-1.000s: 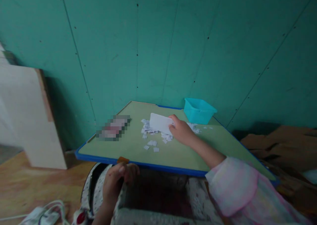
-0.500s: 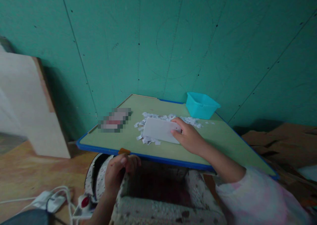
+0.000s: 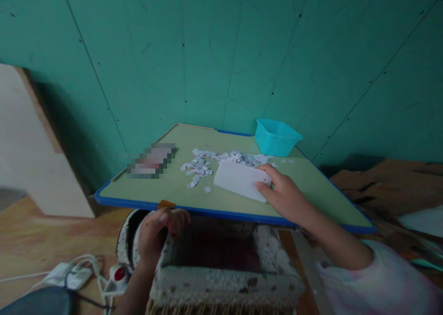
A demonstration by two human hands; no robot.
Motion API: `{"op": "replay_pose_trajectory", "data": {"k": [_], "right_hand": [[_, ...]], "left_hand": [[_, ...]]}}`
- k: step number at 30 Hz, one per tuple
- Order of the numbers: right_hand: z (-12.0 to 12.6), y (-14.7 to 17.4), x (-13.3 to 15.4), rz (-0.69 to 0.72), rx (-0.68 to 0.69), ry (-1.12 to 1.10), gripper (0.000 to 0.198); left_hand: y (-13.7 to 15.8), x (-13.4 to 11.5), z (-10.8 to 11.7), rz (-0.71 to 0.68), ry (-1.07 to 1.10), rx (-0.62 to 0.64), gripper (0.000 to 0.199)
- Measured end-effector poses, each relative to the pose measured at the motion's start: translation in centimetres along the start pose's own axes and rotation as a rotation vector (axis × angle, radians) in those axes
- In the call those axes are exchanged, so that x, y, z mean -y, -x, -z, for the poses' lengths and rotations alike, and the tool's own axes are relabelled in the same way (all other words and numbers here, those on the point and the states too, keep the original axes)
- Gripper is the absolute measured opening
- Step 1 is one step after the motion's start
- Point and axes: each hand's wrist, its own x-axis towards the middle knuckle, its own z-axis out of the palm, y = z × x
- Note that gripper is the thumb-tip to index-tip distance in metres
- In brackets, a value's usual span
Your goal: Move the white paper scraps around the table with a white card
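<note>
My right hand (image 3: 282, 190) grips one end of a flat white board (image 3: 240, 178) with a small hole near the held end. Thumb on top, it holds the board slightly tilted over the table (image 3: 145, 195). Many small white paper scraps (image 3: 238, 157) lie in a loose band behind and left of the board. Below the table's front edge, my left hand (image 3: 159, 232) is closed over the left rim of a cloth-lined wicker basket (image 3: 228, 282). The basket's dark inside faces up beneath the edge; what is in it cannot be made out.
A turquoise plastic bin (image 3: 277, 139) stands at the table's back right. A pixelated flat item (image 3: 152, 160) lies at left. Behind rises a green wall (image 3: 221, 51). A power strip (image 3: 117, 278) with cables is on the floor, and cardboard (image 3: 380, 185) lies at right.
My right hand has drawn the white board to the right and towards me, uncovering scraps at its left. My left hand stays on the basket rim. The camera view has shifted slightly.
</note>
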Motion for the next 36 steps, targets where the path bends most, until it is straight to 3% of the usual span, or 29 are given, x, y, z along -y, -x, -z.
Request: {"op": "replay_pose_trajectory", "data": {"k": [8,15,18,24,32,36], "right_hand": [[2.0,0.1,-3.6,-0.082,-0.195,0.007,0.021],[0.5,-0.6,-1.3,-0.024,-0.099,0.087,0.028],[0.4,-0.9,-1.7,-0.044,-0.088,0.124,0.029],[1.8,-0.7,-3.8,-0.121,-0.185,0.103,0.026],[-0.1,-0.8,-1.0,0.066,-0.016,0.209,0.03],[0.3,0.3,-0.8,0.145,0.008,0.211,0.025]], "left_hand": [[-0.3,-0.4,0.1,0.034,0.012,0.101,0.033],[-0.2,-0.1,1.4,0.075,0.027,0.182,0.034],[-0.1,0.1,1.9,0.064,0.028,0.197,0.034],[0.2,0.1,0.9,0.025,0.032,0.064,0.033],[0.0,0.2,0.9,0.041,0.047,0.079,0.033],[0.2,0.2,0.9,0.044,0.07,0.062,0.032]]}}
